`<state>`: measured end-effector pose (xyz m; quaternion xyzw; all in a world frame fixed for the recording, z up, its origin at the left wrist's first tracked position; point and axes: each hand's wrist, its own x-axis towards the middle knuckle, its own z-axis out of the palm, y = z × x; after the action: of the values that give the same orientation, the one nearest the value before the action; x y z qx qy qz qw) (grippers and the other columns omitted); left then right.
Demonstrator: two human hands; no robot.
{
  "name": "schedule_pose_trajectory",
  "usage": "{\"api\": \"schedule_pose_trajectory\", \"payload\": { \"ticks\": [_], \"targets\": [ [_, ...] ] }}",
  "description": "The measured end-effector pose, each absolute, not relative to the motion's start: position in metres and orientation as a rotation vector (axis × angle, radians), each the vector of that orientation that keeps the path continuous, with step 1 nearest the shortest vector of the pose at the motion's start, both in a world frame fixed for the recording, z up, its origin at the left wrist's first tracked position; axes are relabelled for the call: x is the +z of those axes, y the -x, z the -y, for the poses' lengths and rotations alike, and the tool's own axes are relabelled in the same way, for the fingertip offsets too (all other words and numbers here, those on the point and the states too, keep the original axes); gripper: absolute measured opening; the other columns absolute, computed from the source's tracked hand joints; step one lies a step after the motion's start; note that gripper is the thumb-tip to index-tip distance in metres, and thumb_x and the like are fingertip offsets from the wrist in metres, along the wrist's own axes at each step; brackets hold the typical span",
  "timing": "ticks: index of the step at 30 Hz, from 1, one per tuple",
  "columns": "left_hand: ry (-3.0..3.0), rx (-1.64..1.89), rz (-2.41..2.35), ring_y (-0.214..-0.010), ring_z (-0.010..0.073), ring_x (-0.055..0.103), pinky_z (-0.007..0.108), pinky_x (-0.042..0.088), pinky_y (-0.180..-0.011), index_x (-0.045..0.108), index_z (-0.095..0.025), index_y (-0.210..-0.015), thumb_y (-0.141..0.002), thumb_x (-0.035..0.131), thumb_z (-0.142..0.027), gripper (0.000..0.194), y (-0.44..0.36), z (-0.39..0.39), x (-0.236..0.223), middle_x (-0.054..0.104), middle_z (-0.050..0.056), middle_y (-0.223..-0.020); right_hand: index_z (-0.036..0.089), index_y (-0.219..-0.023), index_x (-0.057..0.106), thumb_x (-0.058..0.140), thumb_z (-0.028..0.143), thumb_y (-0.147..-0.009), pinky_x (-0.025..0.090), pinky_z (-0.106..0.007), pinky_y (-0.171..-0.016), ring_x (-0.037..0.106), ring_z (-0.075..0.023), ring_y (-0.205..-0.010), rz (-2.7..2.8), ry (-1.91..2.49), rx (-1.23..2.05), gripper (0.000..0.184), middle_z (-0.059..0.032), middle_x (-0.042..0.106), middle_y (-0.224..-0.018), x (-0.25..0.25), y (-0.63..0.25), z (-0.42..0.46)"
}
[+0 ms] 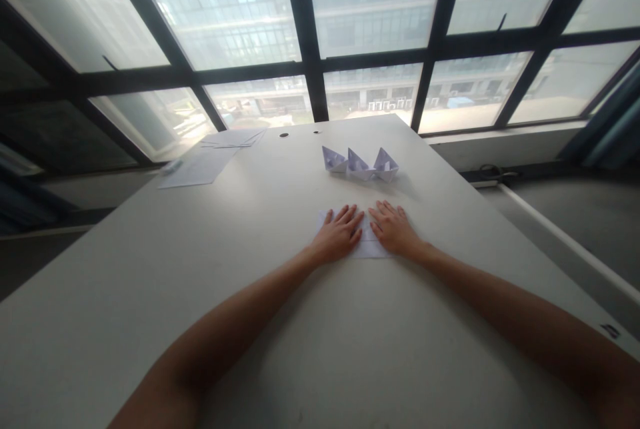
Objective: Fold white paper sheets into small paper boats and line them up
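A folded sheet of white paper (371,249) lies flat on the table, partly covered by both hands. My left hand (339,234) rests palm down on its left part, fingers spread. On its right part lies my right hand (395,227), also flat with the fingers apart. A narrow strip of the paper shows between the hands, with a crease line across it. Just beyond my fingertips, three folded paper boats stand in a row: a left boat (334,161), a middle boat (359,166) and a right boat (386,166).
The white table (240,229) carries loose paper sheets (195,167) at its far left. Two round holes (284,135) are near the back edge. Large dark-framed windows (370,2) stand behind the table. To the right, a cable (495,172) lies by the wall.
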<state>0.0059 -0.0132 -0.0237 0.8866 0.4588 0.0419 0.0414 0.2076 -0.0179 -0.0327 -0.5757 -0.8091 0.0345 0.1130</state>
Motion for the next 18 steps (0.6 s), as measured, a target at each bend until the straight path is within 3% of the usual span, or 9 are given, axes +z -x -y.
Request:
{"api": "schedule_pose_trajectory", "payload": {
  "ticks": [3,11,18],
  "targets": [
    [-2.718,0.121,-1.401,-0.152,0.0267,0.014,0.059,0.016,-0.119,0.026,-0.031,-0.156,-0.104,0.026,-0.045,0.054,-0.0057,0.0131,-0.0234,0.018,0.005,-0.165,0.016,-0.146,0.046,0.036,0.033,-0.101,0.020,-0.056,-0.117,0.027,-0.0305,-0.148,2.364,1.683,0.113,0.049,-0.0164,0.035,-0.158,-0.0324,-0.2075,0.0178],
    [-2.722,0.143,-1.408,-0.152,0.0243,0.014,0.057,0.016,-0.120,0.025,-0.020,-0.156,-0.104,0.025,-0.045,0.059,-0.0064,0.0134,-0.0243,0.019,0.008,-0.164,0.016,-0.146,0.047,0.037,0.033,-0.100,0.021,-0.056,-0.116,0.028,-0.0309,-0.147,2.363,1.673,0.100,0.049,-0.0174,0.036,-0.157,-0.0329,-0.2076,0.0175],
    [-2.726,0.147,-1.408,-0.153,0.0249,0.014,0.057,0.017,-0.119,0.025,-0.020,-0.156,-0.103,0.025,-0.046,0.059,-0.0066,0.0136,-0.0238,0.019,0.008,-0.164,0.016,-0.146,0.046,0.036,0.032,-0.100,0.020,-0.055,-0.117,0.027,-0.0302,-0.148,2.373,1.690,0.103,0.049,-0.0165,0.035,-0.158,-0.0321,-0.2074,0.0181]
  ]
}}
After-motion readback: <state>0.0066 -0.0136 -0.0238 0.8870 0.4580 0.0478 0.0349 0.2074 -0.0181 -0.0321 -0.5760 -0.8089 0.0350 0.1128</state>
